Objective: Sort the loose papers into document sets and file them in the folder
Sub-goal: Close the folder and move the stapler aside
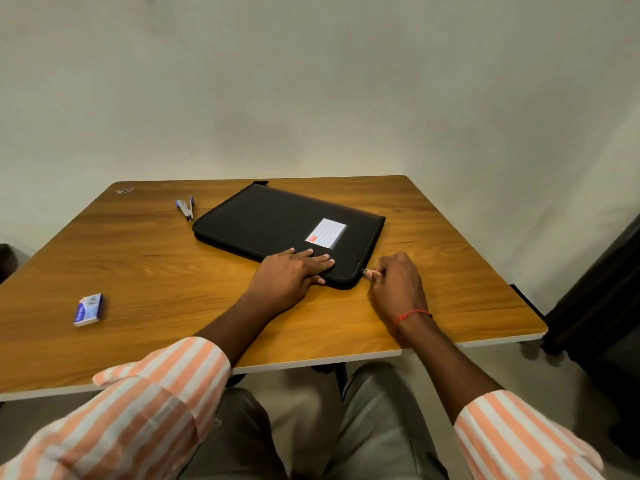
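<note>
- The black folder lies flat and closed on the table, turned a little, with its far corner near the table's far edge
- A white label with lines and a red mark sits on the folder's cover, toward its near right part
- The left hand lies on the near corner of the folder, fingers straight and spread, pressing on the cover; it grasps nothing
- The right hand is just beside the folder's near right corner, and its curled fingers pinch the small metal zip pull there
- A red thread goes around the right wrist, and both arms wear sleeves with orange and white stripes
- A stapler, blue and silver, lies open just beyond the folder's left corner, not touching it
- A small blue and white box lies well to the left of the folder, nearer to the person
- A small clear thing lies far to the left of the folder, at the table's far corner; I cannot tell what it is
</note>
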